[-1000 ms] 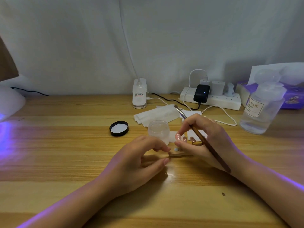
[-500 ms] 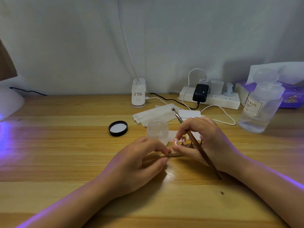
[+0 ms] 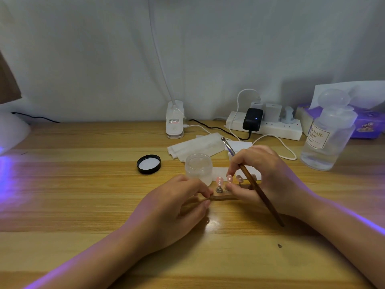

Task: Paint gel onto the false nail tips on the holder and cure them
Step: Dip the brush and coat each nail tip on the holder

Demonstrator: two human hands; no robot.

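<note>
Nearest me, my left hand [image 3: 175, 207] rests on the wooden desk [image 3: 83, 205], fingers curled, pinching the left end of the small wooden holder [image 3: 224, 197]. My right hand [image 3: 264, 176] grips the holder's other end between thumb and fingers and has a brown brush [image 3: 253, 182] tucked through them, its metal tip pointing up and away. Pink false nail tips [image 3: 219, 181] stand upright on the holder between both hands. Just behind sits an open frosted gel jar [image 3: 198, 168], its black lid [image 3: 149, 164] to the left. Farther back lie white wipes [image 3: 195, 146], a power strip [image 3: 264, 127] and a clear bottle [image 3: 327, 140].
</note>
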